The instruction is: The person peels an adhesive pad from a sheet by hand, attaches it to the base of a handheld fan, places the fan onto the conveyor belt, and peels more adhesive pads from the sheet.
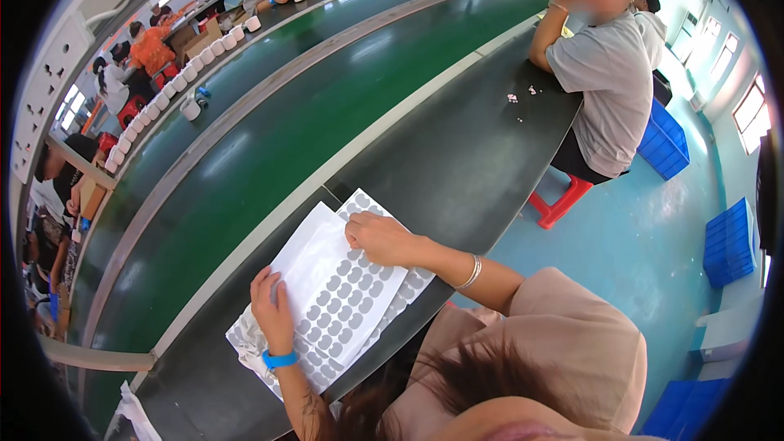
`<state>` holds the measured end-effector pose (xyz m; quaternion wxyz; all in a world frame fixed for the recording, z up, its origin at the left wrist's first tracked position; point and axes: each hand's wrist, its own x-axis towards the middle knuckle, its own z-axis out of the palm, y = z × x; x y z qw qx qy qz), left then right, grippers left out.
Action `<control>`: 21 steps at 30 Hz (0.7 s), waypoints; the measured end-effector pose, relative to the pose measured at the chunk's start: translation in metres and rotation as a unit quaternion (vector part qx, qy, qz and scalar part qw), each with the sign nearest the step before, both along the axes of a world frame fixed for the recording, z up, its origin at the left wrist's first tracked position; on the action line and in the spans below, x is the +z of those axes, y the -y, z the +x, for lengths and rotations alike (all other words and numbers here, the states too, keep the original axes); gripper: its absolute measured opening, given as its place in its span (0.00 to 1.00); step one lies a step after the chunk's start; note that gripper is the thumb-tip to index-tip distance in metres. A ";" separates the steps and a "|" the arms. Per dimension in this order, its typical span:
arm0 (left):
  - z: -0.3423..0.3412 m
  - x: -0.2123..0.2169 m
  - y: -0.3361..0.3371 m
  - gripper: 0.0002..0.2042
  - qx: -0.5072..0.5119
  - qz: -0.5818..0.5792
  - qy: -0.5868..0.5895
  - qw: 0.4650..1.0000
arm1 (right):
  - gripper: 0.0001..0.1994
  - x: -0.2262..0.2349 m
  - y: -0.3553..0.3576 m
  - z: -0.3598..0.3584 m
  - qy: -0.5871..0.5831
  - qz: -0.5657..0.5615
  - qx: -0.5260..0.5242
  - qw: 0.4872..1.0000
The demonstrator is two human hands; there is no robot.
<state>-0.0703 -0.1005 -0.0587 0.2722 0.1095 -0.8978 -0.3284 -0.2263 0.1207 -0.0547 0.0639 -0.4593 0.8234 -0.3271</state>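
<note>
Dark bench (pixel 482 147) along a green belt (pixel 343 106), white sheets (pixel 314 257) of grey shapes lying overlapped on its near part, under both hands.
Left hand (pixel 272 306), loosely open, lies at the sheets' left edge; its palm is hidden, so any hold cannot be told. Crumpled paper (pixel 251 349) shows partly behind that wrist. Right hand (pixel 380 239) is curled over the sheets' upper part, fingertips bent down; whether it pinches anything is unclear. Farther off, a co-worker (pixel 604 102) hides most of a red stool (pixel 569 193). Across the belt, white pots (pixel 180 82) stand too small to make out.
</note>
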 end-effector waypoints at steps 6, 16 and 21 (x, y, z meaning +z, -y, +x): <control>0.001 -0.004 0.002 0.07 0.004 0.014 -0.002 1.000 | 0.06 0.006 -0.006 -0.009 -0.030 0.012 0.076 0.997; -0.001 0.003 -0.003 0.08 0.000 0.010 -0.002 1.000 | 0.04 0.015 -0.013 -0.015 0.076 -0.020 0.068 0.995; 0.004 -0.005 0.003 0.08 0.006 0.017 -0.008 1.000 | 0.03 0.013 -0.012 -0.017 0.126 -0.038 0.073 0.989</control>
